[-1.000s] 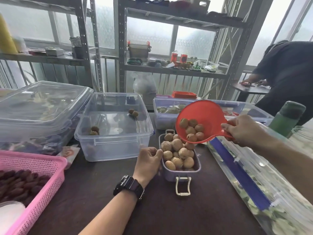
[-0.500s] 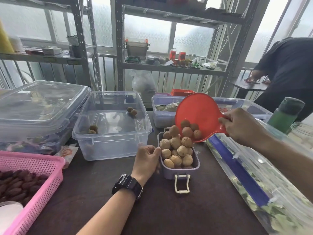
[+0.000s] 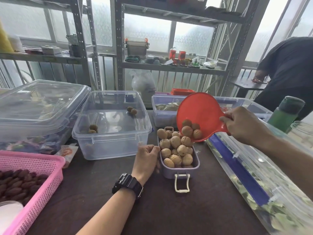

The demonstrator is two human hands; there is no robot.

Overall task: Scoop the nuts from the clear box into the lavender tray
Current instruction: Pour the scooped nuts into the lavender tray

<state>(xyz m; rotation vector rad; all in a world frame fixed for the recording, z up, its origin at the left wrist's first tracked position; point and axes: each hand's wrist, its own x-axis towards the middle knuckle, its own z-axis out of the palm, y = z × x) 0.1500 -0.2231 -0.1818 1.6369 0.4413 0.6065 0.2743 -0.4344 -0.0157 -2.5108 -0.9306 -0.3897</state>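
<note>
A small lavender tray [image 3: 196, 162] sits mid-table, heaped with walnuts [image 3: 176, 150]. My left hand [image 3: 146, 157] grips its left side. My right hand [image 3: 240, 124] holds the handle of a red scoop [image 3: 198, 109], tilted steeply over the tray's far end, with several nuts sliding at its lower lip. The clear box [image 3: 111, 128] stands to the left of the tray, open, with only a few nuts [image 3: 132, 110] left on its bottom.
A pink basket [image 3: 42, 165] of dark dried fruit is at the near left. Lidded clear bins [image 3: 37, 106] stand far left, another bin [image 3: 162, 114] behind the tray. A long bag of greens [image 3: 254, 175] and a green bottle [image 3: 286, 114] lie right. A person stands at the far right.
The scoop has tipped further over the tray and some of its nuts have dropped onto the heap. My left hand has stayed on the tray.
</note>
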